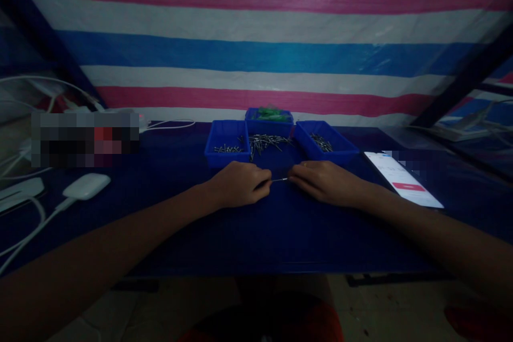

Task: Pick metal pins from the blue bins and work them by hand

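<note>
Between my two hands stretches a thin metal pin (279,179), with a brighter, thicker part close to the right fingers. My left hand (242,184) is closed in a pinch on its left end. On the other end, the fingertips of my right hand (323,181) are pressed together. Just beyond the hands lies a loose pile of metal pins (266,142). A blue bin (227,158) at the left holds short metal pieces (229,149). More of them (321,142) lie in a right-hand blue bin (340,145).
Behind the pile, a third blue bin (269,127) holds green items (272,114). A lit phone (404,181) lies at the right. White cables and a white charger (87,187) lie on the left of the blue table (256,240). Striped sheeting (256,56) hangs behind.
</note>
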Available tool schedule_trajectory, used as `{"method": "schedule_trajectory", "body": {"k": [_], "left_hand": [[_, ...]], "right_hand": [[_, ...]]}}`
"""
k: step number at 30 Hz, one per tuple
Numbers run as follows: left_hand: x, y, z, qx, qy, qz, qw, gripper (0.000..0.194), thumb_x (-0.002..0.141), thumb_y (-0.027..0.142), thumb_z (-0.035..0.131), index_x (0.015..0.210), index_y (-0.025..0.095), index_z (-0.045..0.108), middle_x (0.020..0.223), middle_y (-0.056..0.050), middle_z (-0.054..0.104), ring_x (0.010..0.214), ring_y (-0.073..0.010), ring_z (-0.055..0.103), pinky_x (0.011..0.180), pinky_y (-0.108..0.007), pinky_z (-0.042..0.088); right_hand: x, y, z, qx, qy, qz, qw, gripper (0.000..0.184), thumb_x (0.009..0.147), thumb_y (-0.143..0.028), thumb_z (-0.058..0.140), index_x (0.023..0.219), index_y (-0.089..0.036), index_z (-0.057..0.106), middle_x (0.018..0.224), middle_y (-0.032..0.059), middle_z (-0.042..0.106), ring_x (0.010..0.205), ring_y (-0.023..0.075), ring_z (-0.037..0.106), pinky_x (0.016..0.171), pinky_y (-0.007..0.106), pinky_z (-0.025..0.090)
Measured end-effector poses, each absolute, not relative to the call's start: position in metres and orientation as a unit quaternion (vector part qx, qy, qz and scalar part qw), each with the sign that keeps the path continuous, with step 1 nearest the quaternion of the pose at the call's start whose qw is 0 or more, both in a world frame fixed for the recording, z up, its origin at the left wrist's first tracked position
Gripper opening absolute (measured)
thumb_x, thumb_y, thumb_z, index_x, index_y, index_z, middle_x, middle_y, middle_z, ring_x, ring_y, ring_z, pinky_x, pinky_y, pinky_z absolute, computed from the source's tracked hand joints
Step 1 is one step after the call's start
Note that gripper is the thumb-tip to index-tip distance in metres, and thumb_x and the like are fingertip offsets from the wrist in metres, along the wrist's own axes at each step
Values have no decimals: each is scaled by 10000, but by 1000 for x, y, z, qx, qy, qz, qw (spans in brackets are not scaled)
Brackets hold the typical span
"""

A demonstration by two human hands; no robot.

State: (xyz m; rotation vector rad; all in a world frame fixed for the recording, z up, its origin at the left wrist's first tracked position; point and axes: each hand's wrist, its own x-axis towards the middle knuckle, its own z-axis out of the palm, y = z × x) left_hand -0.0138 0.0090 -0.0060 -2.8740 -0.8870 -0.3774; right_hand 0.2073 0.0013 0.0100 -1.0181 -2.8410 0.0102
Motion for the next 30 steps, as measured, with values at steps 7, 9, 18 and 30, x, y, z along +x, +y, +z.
{"method": "schedule_trajectory", "body": {"k": [7,9,18,30], "left_hand": [[-13,8,-6,-948,-297,-106,43,240,858,249,354,767,161,557,609,-6,565,552,-113,512,534,-236,344],[-12,8,-7,-950,-292,-104,43,241,861,245,351,757,159,550,615,-11,561,569,-117,512,562,-243,356],[-11,10,-8,-955,-279,-101,23,228,865,237,356,752,164,540,654,-15,574,636,-131,530,663,-271,385],[-11,11,-8,-954,-283,-95,23,229,865,241,355,752,162,538,650,-16,580,616,-131,539,603,-256,372]], "right_hand": [[207,1,8,-344,-938,22,46,275,921,-310,271,813,-160,474,668,21,498,575,119,456,568,258,335],[207,1,8,-343,-938,33,42,272,921,-312,269,809,-163,467,659,18,498,566,116,454,561,256,330],[207,-1,8,-331,-941,70,26,244,920,-293,278,809,-169,456,682,25,523,581,116,476,571,256,344],[206,0,7,-332,-941,60,21,242,920,-289,283,818,-169,467,700,31,543,599,121,496,588,254,354]]}}
